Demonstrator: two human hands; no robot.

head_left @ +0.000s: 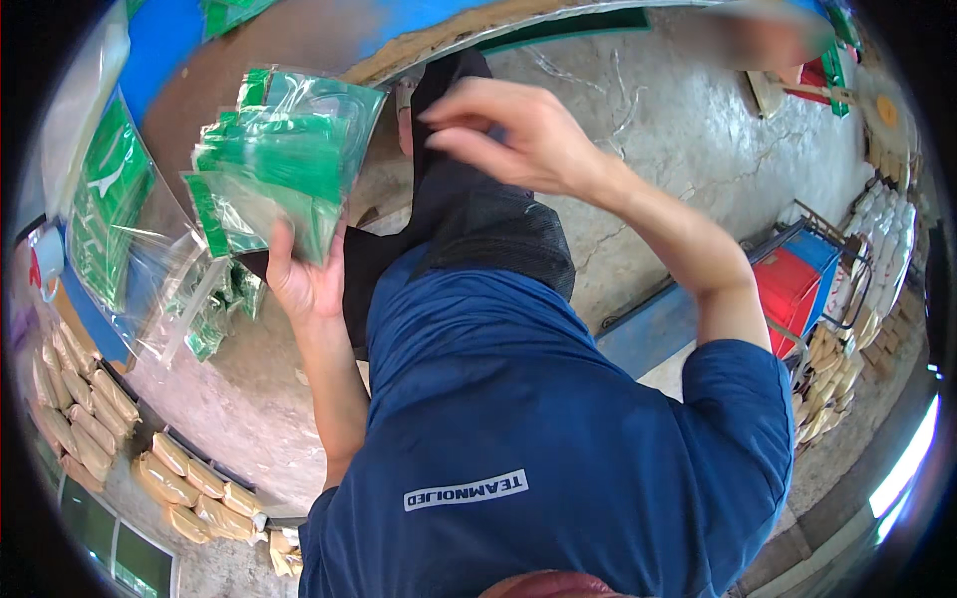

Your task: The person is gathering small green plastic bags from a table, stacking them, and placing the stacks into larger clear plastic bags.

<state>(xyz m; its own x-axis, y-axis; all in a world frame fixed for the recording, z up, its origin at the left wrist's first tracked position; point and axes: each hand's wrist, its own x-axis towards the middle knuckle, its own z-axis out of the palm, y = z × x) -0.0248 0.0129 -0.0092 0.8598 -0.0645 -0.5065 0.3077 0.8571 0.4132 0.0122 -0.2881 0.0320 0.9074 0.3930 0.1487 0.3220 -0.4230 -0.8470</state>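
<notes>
My left hand (304, 284) grips the lower edge of a thick stack of flat clear-and-green plastic packets (284, 154) and holds it upright in front of my chest. Level with the stack's top and to its right, my right hand (508, 135) is raised with fingers loosely bent and apart. Nothing shows in it, and it does not touch the stack. Below the hands are my blue shirt (518, 399) and dark trousers (469, 219).
A clear bag of green packets (110, 219) hangs at the left, with more loose packets (214, 309) under the stack. Tan filled sacks (90, 419) lie at lower left. A red and blue box (797, 284) and stacked tan packs (877, 249) stand right, on the concrete floor (658, 130).
</notes>
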